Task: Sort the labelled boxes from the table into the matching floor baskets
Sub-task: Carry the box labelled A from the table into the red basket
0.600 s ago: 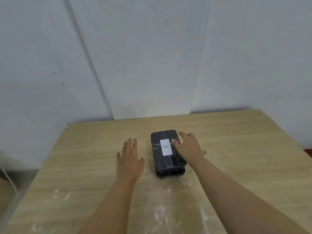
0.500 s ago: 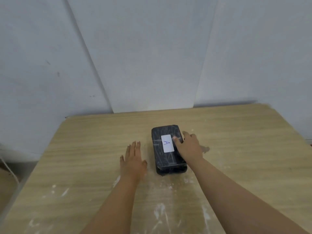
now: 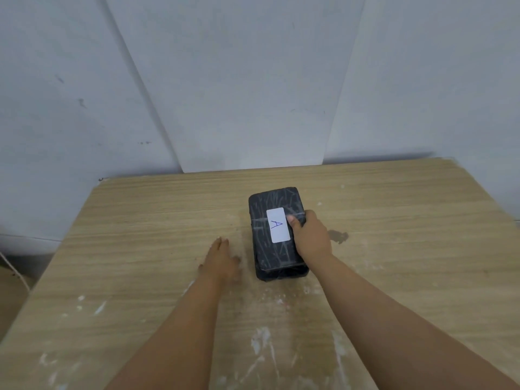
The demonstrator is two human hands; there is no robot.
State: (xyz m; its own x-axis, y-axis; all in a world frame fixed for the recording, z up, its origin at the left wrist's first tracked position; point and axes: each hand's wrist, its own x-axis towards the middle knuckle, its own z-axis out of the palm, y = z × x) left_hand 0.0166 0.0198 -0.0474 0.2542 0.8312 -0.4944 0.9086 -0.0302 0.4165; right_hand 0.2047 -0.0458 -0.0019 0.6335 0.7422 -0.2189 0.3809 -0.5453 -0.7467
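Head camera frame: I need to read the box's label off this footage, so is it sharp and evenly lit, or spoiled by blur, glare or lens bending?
In the head view, the white label on the black box is sharp, its "A" legible, no glare; the left hand is slightly motion-blurred; the right hand is crisp; lighting is soft, shadows faint; the wide lens bows the wooden table edges.

The table (image 3: 140,235) under my arms looks like light wood with thin lines, matt, with white chalky smears low in the frame. The black box (image 3: 274,260) in the middle looks wrapped in shiny, wrinkly plastic. Its white label (image 3: 278,225) looks like smooth paper. The wall (image 3: 239,80) up top is matt grey-white.
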